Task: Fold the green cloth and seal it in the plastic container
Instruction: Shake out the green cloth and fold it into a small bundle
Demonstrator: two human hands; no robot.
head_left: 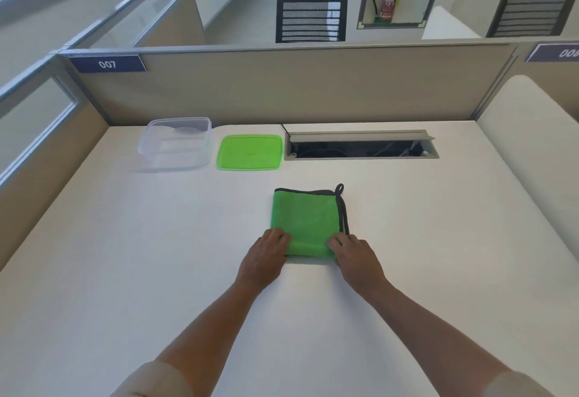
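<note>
Head view: a folded green microfibre cloth with black edging [305, 221] lies flat near the middle of the white desk [125, 255], its hanging loop at the far right corner. The left hand [266, 255] pinches the cloth's near left corner and the right hand [355, 255] pinches its near right corner, fingers curled over the near edge. Farther back and to the left stands the clear, open plastic container [175, 144], with its flat green lid [250, 152] just beside it on the right.
</note>
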